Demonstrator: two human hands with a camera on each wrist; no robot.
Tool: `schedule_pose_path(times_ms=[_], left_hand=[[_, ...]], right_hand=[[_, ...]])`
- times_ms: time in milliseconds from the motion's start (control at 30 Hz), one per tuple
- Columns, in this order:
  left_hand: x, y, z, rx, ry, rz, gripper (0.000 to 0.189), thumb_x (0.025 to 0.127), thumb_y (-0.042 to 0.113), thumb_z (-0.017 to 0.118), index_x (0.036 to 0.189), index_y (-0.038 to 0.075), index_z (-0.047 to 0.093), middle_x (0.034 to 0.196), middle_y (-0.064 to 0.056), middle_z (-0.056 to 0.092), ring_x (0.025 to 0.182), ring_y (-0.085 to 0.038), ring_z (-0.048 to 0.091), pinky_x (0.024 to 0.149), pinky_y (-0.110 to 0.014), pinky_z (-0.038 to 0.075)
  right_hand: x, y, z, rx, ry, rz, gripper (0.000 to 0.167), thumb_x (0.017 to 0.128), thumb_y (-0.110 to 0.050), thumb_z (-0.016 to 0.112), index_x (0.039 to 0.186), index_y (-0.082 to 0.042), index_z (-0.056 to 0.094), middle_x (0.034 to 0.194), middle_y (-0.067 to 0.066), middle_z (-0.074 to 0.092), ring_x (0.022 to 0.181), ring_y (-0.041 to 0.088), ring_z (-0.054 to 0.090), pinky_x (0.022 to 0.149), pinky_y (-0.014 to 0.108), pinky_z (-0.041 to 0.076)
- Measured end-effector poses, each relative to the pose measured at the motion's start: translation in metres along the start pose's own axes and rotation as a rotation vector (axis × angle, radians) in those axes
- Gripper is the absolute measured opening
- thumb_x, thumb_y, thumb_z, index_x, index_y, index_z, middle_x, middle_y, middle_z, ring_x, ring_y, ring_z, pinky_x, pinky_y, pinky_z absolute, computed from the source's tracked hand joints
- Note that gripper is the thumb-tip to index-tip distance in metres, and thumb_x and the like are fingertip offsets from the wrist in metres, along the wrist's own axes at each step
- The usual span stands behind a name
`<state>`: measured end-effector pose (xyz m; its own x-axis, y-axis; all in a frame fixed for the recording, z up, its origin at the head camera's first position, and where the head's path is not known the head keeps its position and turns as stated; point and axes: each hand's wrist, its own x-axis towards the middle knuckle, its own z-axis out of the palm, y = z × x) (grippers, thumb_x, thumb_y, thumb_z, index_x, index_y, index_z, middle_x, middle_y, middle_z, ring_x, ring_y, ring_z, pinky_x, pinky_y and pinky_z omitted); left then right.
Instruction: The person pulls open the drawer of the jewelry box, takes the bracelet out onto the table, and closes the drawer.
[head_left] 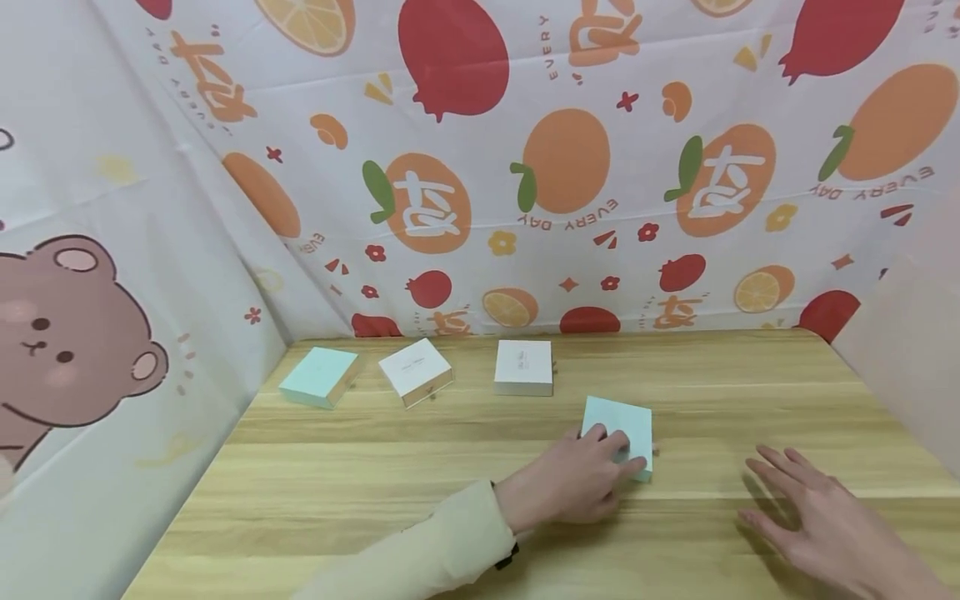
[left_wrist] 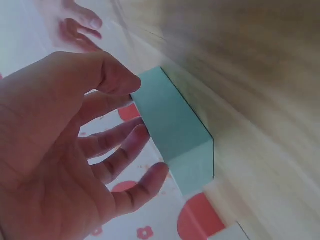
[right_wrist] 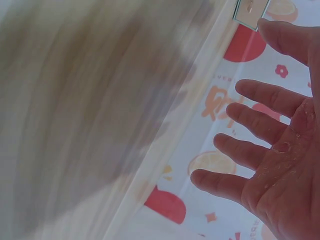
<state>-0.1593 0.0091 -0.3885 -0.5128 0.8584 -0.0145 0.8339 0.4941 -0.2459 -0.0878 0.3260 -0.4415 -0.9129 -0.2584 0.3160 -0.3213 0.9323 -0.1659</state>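
Note:
A square mint-green box (head_left: 628, 419) lies flat on the wooden table, right of the middle. From the near side, my left hand (head_left: 581, 479) reaches over it, fingertips resting on its lid. Seen from the left wrist, the thumb and fingers meet the top edge of the box (left_wrist: 172, 112), with no firm grip showing. My right hand (head_left: 825, 521) hovers to the right of the box, fingers spread and holding nothing. In the right wrist view, a box side with a small pull tab (right_wrist: 250, 8) shows beyond the thumb.
Farther back stand another mint box (head_left: 321, 372) at the left and two white boxes, one turned at an angle (head_left: 415, 367) and one squarer (head_left: 522, 367). A fruit-print cloth (head_left: 480, 275) hangs behind the table (head_left: 337, 500); a bear-print cloth (head_left: 202, 400) hangs at the left.

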Motion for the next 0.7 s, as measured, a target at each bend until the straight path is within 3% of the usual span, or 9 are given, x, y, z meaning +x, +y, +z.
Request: schedule_pose_path(times_ms=[167,267,367,533,700], left_hand=[[-0.008,-0.015,0.002,-0.215,0.054,0.031,0.051,0.097,0.031,0.064,0.147,0.025,0.055,0.143,-0.002,0.057,0.116,-0.018,0.057,0.093,-0.028,0.051],[-0.003,-0.030,0.004,-0.337,0.079,0.014,0.054,0.098,0.034,0.064,0.149,0.022,0.054,0.149,-0.006,0.054,0.129,-0.021,0.054,0.107,-0.031,0.048],[0.005,-0.046,0.011,-0.437,0.082,-0.023,0.060,0.097,0.042,0.066,0.152,0.023,0.050,0.157,-0.007,0.046,0.140,-0.025,0.047,0.113,-0.035,0.045],[0.012,-0.064,0.028,-0.538,0.057,-0.046,0.064,0.093,0.050,0.071,0.148,0.023,0.055,0.163,-0.009,0.040,0.150,-0.027,0.039,0.118,-0.037,0.041],[0.015,-0.067,0.034,-0.576,0.018,-0.054,0.062,0.092,0.052,0.071,0.144,0.022,0.059,0.160,-0.008,0.044,0.148,-0.026,0.041,0.117,-0.032,0.041]], right_hand=[[0.004,-0.005,0.002,0.005,-0.007,-0.003,0.064,0.076,-0.040,0.087,0.125,-0.002,0.070,0.135,0.024,0.064,0.121,0.056,0.057,0.084,0.075,0.047],[0.007,-0.006,0.001,0.008,-0.013,-0.007,0.065,0.076,-0.040,0.087,0.125,-0.002,0.070,0.136,0.023,0.064,0.121,0.056,0.057,0.084,0.074,0.047],[0.010,-0.006,0.001,0.033,-0.014,-0.014,0.064,0.076,-0.039,0.087,0.125,-0.002,0.070,0.136,0.023,0.064,0.121,0.056,0.057,0.086,0.073,0.048],[0.014,-0.010,0.001,0.074,-0.047,0.006,0.064,0.081,-0.042,0.084,0.129,-0.004,0.068,0.141,0.022,0.061,0.126,0.054,0.055,0.090,0.071,0.049],[0.018,-0.015,0.000,0.085,-0.060,0.014,0.062,0.084,-0.043,0.081,0.131,-0.004,0.068,0.142,0.018,0.061,0.126,0.049,0.058,0.090,0.069,0.051]])
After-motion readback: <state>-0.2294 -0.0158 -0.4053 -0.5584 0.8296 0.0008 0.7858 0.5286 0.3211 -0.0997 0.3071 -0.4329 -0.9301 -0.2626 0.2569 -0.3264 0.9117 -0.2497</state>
